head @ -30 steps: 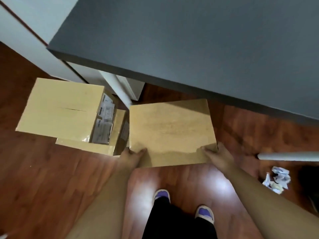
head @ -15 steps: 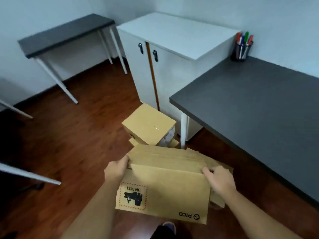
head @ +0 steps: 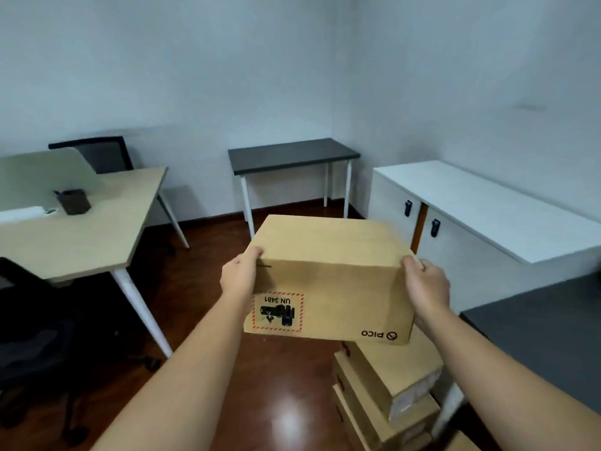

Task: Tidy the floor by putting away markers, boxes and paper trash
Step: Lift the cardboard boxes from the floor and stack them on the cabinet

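Pale walls and a dark reddish wooden floor [head: 201,320] frame a small office: a light wooden desk [head: 81,229] fills the left of the frame, a small dark-topped table with white legs [head: 292,154] stands at centre against the far wall, and a long white cabinet with black handles [head: 487,216] runs along the right.

At the centre of the frame a closed brown cardboard box with a red-bordered UN 3481 label and PICO lettering [head: 331,281] is held clear of the floor between both hands. The left hand [head: 239,278] presses its left side with fingers curled over the top edge, and the right hand [head: 427,286] clasps its right side the same way. The printing reads upside down.

At lower right, a stack of similar brown cardboard boxes [head: 387,388] sits on the floor beside a dark grey tabletop [head: 546,340].

The step in hand looks like carrying one box to its place. Next, a destination has to be picked, probably the stack below or a cabinet top, and the box lowered level with both grips kept until it rests. No markers or paper trash show here.
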`<state>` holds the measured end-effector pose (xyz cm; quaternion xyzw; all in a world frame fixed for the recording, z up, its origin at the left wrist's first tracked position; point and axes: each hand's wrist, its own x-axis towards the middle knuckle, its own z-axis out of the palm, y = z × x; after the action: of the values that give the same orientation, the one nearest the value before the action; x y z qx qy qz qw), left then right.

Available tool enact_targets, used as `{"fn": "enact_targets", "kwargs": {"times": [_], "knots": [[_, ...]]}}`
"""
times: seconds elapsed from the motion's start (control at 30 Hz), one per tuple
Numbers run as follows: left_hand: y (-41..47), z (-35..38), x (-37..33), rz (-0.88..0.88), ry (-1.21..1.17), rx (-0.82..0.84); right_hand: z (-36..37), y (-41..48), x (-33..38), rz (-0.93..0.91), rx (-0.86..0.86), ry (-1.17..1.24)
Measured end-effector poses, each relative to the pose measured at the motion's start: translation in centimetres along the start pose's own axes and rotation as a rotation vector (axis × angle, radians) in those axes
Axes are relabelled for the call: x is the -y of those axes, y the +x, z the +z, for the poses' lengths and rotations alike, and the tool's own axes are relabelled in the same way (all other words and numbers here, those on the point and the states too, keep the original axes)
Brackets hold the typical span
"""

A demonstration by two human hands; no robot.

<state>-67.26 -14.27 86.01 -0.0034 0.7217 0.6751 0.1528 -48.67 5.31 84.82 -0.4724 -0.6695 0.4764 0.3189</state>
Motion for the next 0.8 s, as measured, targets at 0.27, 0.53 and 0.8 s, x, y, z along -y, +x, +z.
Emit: {"fn": "enact_targets", "kwargs": {"times": [0.27, 0.53, 0.8], "knots": [[15.6, -0.2, -8.1, 0.040, -0.078, 0.114, 12.5, 8.7, 7.9, 0.005, -0.144, 0.139], [27.9, 6.5, -11.8, 0.091, -0.060, 0.287, 17.0, 18.6, 11.3, -0.044, -0.291, 0.208], [37.5, 20.4, -14.9, 0.112, -0.050, 0.436, 17.6, 31.6, 12.1, -0.006, -0.505, 0.256]]}}
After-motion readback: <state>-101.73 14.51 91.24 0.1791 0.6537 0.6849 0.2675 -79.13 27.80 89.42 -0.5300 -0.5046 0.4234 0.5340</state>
